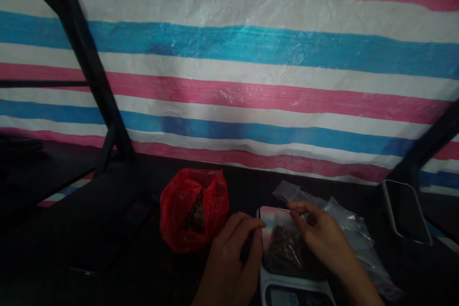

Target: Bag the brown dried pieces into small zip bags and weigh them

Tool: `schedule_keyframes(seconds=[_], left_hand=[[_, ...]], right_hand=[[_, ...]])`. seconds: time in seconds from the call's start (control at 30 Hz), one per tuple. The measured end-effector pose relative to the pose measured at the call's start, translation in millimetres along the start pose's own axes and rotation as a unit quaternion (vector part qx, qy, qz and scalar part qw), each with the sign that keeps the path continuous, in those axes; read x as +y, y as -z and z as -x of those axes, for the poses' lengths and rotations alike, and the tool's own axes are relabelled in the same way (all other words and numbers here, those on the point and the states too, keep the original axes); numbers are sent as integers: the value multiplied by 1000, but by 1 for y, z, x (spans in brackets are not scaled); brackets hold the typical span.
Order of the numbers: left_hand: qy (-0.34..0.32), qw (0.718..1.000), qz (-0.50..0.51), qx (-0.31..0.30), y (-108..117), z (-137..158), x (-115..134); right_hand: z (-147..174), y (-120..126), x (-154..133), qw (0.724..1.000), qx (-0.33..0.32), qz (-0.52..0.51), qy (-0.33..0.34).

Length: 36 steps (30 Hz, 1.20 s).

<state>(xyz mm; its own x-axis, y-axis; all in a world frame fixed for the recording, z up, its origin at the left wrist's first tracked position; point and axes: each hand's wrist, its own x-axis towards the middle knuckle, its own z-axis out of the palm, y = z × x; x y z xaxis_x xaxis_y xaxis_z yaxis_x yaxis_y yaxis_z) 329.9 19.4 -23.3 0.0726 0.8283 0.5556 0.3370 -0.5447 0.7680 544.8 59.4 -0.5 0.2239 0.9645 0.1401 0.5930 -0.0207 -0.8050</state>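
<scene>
Head-worn view, forward and down

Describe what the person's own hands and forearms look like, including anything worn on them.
The left grip and the right grip are bare hands, without gloves; no rings can be made out. The right forearm shows no sleeve, watch or bracelet as far as the frame's edge. The left forearm is out of frame. The dim light hides any small markings.

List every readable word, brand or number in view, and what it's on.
None readable.
Scale display: too dark and blurred for any digits.
Phone: dark screen, nothing legible.
Red bag, filled clear bag, loose clear bags: no lettering I can make out.
</scene>
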Motion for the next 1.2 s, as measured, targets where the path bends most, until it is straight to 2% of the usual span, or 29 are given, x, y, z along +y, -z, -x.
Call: schedule_keyframes(seconds=[0.1, 0.23, 0.33, 0.43, 0.5, 0.6, 0.67, 0.7, 0.8, 0.93, 1.07, 1.2], left_hand=[[48, 999, 10, -11, 2, -2, -1], [117, 993, 25, -11, -3, -1, 1], [158, 984, 78, 38, -16, 4, 8], [213, 951, 181, 130, -22, 6, 15], [239, 929, 211, 189, -11, 4, 15], [223, 917, 161, 291, 26, -2, 4], [218, 904, 111, 351, 55, -7, -10], [231, 900, 89, 358, 68, -8, -18], [287, 906, 20, 310, 94, -11, -38], [313, 915, -107, 233, 103, -9, -48], [325, 916, -150, 181, 105, -4, -50], [312, 931, -93, 168, 114, -1, -56]], right_hand=[[1, -1, -3, 1000, 0, 2, 3], [7, -9, -26, 996, -8, -76, 37], [20, -22, -63, 986, -60, -131, 86], [37, -40, -101, 963, -157, -174, 133], [44, -55, -118, 949, -188, -210, 142], [45, -82, -130, 948, -149, -239, 148], [42, -102, -131, 958, -133, -194, 164], [41, -113, -129, 963, -137, -149, 178], [39, -138, -121, 967, -145, 21, 207], [38, -150, -111, 958, -132, 164, 193], [36, -154, -115, 959, -133, 174, 179], [32, -166, -117, 971, -128, 74, 188]])
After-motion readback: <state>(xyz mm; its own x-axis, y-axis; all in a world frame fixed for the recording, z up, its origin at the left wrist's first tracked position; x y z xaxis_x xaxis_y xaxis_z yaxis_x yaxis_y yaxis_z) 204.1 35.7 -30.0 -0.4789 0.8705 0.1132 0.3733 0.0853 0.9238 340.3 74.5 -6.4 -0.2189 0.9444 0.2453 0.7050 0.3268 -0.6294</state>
